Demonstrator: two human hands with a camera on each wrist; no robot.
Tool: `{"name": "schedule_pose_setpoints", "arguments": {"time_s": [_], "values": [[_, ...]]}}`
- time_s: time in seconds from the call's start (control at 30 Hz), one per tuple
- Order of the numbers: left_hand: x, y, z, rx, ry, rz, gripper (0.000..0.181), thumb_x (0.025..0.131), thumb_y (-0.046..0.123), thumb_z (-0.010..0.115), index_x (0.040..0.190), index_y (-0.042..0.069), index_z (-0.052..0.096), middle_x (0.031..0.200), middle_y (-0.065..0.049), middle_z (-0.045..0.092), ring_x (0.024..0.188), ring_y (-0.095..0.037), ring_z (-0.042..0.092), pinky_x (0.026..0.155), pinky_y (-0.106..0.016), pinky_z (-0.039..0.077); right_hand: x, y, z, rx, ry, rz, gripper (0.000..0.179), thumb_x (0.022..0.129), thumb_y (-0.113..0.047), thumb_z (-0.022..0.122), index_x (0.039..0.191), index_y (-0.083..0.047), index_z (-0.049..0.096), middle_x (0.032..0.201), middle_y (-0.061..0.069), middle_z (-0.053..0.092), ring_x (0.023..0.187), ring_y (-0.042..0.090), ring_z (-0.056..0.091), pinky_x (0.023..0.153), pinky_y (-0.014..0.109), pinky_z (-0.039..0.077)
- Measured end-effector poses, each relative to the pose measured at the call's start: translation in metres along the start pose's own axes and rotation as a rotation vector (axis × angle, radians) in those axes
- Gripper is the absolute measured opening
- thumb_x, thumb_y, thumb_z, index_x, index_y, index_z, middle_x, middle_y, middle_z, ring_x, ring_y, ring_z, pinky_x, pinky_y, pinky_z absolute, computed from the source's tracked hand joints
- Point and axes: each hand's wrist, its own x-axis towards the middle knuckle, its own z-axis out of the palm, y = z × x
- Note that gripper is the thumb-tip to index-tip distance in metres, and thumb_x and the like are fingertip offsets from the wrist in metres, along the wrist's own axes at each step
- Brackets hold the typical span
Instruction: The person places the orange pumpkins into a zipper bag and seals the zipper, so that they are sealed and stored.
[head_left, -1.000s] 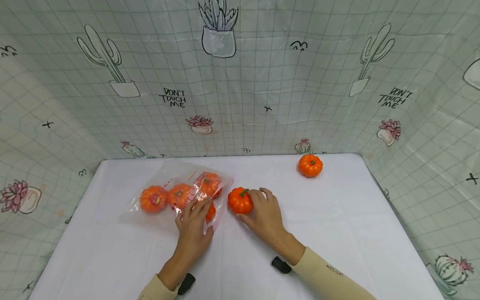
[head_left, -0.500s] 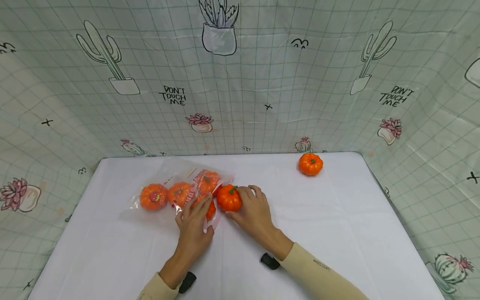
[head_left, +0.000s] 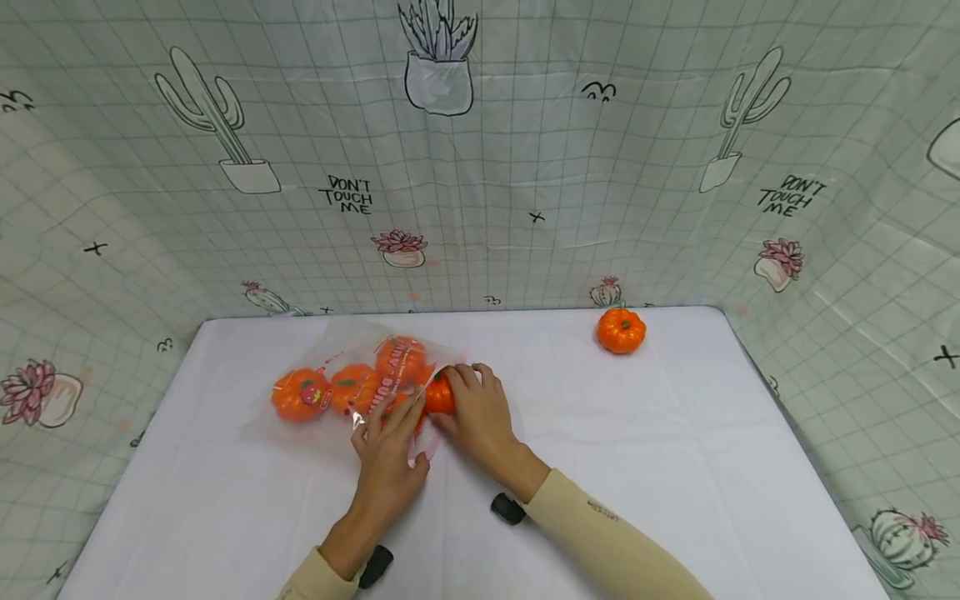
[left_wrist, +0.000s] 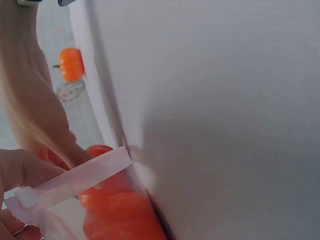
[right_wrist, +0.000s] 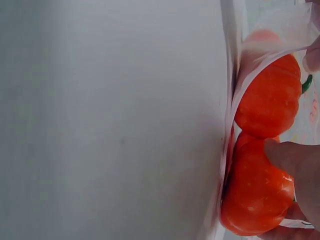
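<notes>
A clear plastic bag with pink print [head_left: 352, 340] lies left of centre in the head view, several small orange pumpkins [head_left: 298, 396] inside it. My left hand [head_left: 388, 467] grips the pink edge of the bag's mouth [left_wrist: 82, 176], thumb on one side and fingers on the other in the left wrist view. My right hand [head_left: 480, 425] holds a glossy orange pumpkin [head_left: 439, 395] at the bag's opening. In the right wrist view this pumpkin [right_wrist: 257, 187] sits within the mouth, against another pumpkin [right_wrist: 270, 97] with a green stem. The right fingertips are partly hidden.
Another orange pumpkin [head_left: 621, 331] stands alone near the back right edge of the white table [head_left: 645, 433]. Behind and on both sides hangs a grid-patterned cloth [head_left: 510, 158] with cactus drawings. Dark wrist devices [head_left: 507, 508] sit beside the sleeves.
My right hand has moved left with its pumpkin, from beside the bag into its opening. The bagged pumpkins have shifted slightly left. My left hand has stayed almost in place.
</notes>
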Motion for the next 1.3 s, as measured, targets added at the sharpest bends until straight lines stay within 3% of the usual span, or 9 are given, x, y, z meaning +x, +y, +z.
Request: {"name": "schedule_pose_setpoints", "arguments": {"time_s": [0.4, 0.63, 0.83, 1.03, 1.3], "values": [[0.001, 0.000, 0.000, -0.010, -0.003, 0.016, 0.079, 0.070, -0.015, 0.084, 0.145, -0.004, 0.060, 0.148, -0.018, 0.061, 0.141, -0.043, 0.037, 0.102, -0.067, 0.024, -0.007, 0.001, -0.007, 0.010, 0.000, 0.082, 0.063, 0.087, -0.040, 0.087, 0.134, -0.005, 0.067, 0.119, 0.011, 0.070, 0.121, 0.034, 0.058, 0.103, 0.049, 0.049], [0.001, 0.000, 0.000, 0.009, -0.008, 0.004, 0.079, 0.070, -0.014, 0.084, 0.145, -0.004, 0.061, 0.147, -0.019, 0.062, 0.141, -0.042, 0.038, 0.102, -0.066, 0.025, 0.005, -0.004, -0.001, 0.009, -0.046, 0.055, 0.059, 0.089, -0.036, 0.085, 0.137, -0.007, 0.066, 0.128, 0.010, 0.069, 0.123, 0.033, 0.057, 0.106, 0.048, 0.049], [0.001, 0.001, 0.001, 0.011, -0.019, -0.016, 0.080, 0.071, -0.013, 0.084, 0.147, -0.003, 0.060, 0.149, -0.020, 0.060, 0.142, -0.042, 0.037, 0.104, -0.067, 0.025, -0.004, 0.003, -0.005, 0.037, -0.056, 0.025, 0.062, 0.089, -0.032, 0.086, 0.140, -0.004, 0.064, 0.136, 0.011, 0.067, 0.125, 0.034, 0.057, 0.107, 0.048, 0.049], [0.002, 0.001, 0.001, 0.004, -0.028, -0.012, 0.079, 0.072, -0.014, 0.082, 0.147, -0.003, 0.059, 0.150, -0.019, 0.060, 0.142, -0.043, 0.037, 0.103, -0.067, 0.025, -0.016, 0.030, -0.021, 0.090, 0.020, 0.037, 0.056, 0.088, -0.026, 0.088, 0.134, -0.002, 0.066, 0.133, 0.013, 0.068, 0.123, 0.035, 0.058, 0.105, 0.049, 0.049], [0.004, 0.002, 0.000, -0.013, -0.028, -0.008, 0.079, 0.072, -0.016, 0.081, 0.147, -0.005, 0.058, 0.151, -0.019, 0.058, 0.142, -0.043, 0.037, 0.102, -0.067, 0.024, -0.020, 0.086, -0.053, 0.116, 0.112, 0.174, 0.050, 0.089, -0.017, 0.087, 0.132, -0.001, 0.066, 0.134, 0.018, 0.066, 0.124, 0.041, 0.057, 0.103, 0.055, 0.047]]}}
